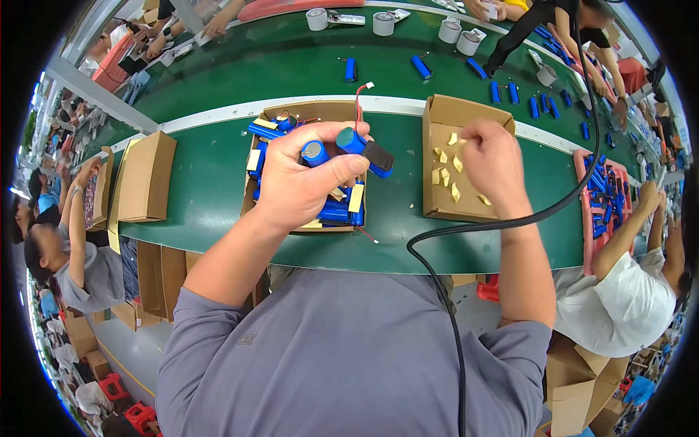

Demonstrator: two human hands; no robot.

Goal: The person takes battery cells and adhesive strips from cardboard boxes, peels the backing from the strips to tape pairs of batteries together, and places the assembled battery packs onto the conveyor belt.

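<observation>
My left hand (291,182) is closed around blue cylindrical battery packs, raised over a cardboard box (306,109). One battery pack (314,151) shows its round end by the palm. Another battery pack (351,141), between thumb and forefinger, has a dark pad (379,155) on its side and a red lead with a white plug (369,86) pointing up. In the box beneath lie several more blue packs (335,212), some with pale yellow strips. My right hand (496,164), fingers curled together, hovers over a second box (466,109) holding yellow paper scraps (456,192). Its fingertips are hidden.
A black cable (510,222) loops across the right side, in front of my right forearm. Beyond a white rail, blue packs (421,68) and white cups (384,23) lie on a green belt. A carton (148,178) stands left; a pink tray (588,255) of packs, right. Co-workers sit both sides.
</observation>
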